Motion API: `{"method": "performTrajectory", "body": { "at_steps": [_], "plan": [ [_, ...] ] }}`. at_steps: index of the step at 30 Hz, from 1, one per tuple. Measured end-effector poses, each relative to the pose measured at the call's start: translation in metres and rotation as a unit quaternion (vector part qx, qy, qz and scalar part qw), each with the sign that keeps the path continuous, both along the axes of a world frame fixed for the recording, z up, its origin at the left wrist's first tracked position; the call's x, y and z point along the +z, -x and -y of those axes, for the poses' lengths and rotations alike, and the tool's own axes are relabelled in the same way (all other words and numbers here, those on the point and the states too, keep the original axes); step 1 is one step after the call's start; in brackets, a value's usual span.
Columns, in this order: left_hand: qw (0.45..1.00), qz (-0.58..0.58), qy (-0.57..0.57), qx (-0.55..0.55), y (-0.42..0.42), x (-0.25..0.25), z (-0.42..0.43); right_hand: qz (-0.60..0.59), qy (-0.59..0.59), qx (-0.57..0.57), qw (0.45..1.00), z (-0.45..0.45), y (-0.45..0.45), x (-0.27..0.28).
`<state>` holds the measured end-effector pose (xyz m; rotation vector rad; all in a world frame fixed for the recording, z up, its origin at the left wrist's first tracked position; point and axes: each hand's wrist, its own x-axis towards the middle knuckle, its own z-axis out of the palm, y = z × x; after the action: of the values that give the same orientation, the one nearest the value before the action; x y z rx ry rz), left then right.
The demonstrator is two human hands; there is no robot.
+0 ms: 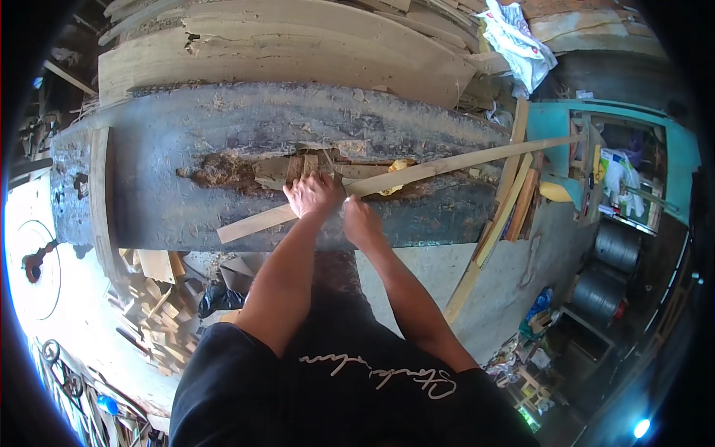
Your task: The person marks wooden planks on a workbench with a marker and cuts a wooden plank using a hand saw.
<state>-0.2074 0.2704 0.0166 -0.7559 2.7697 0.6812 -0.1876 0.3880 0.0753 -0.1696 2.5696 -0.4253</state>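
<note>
A long pale wooden strip lies slantwise across a worn dark workbench. My left hand is wrapped over the strip near its middle, fingers bent down around its far edge. Just beyond those fingertips, a small wooden piece and a thin pale sliver show; how they join is unclear. My right hand is closed in a pinch close beside the left, at the strip's near edge. A small white tip shows at its fingers, but the thing held is mostly hidden.
A ragged hollow in the benchtop holds a crumpled yellow thing. Boards are stacked behind. Crosswise strips lie at the left end and others at the right. Offcuts are heaped on the floor; a turquoise frame stands right.
</note>
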Motion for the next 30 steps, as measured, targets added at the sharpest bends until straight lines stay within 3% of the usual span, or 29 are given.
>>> {"method": "performTrajectory", "body": {
  "at_steps": [9,13,21,25,28,30],
  "plan": [
    [0.999,0.037,-0.014,-0.006,0.003,0.009,-0.002,0.07,-0.04,-0.03,0.996,-0.015,-0.021,0.027],
    [1.0,0.016,-0.01,-0.005,0.0,0.004,-0.002,0.035,-0.004,0.003,0.999,-0.002,0.006,0.011],
    [0.999,0.038,-0.013,-0.007,0.002,0.006,-0.003,0.081,-0.056,-0.019,0.995,-0.018,-0.017,0.024],
    [1.0,0.018,0.003,-0.01,0.002,0.006,0.0,0.028,0.001,0.012,1.0,-0.002,0.007,0.002],
    [1.0,-0.007,0.002,-0.006,0.002,0.006,-0.006,0.032,-0.015,0.008,0.999,-0.012,-0.003,0.018],
    [0.999,0.035,-0.025,-0.01,-0.001,0.006,-0.005,0.039,-0.022,0.006,0.999,-0.014,-0.02,0.032]
  ]
}}
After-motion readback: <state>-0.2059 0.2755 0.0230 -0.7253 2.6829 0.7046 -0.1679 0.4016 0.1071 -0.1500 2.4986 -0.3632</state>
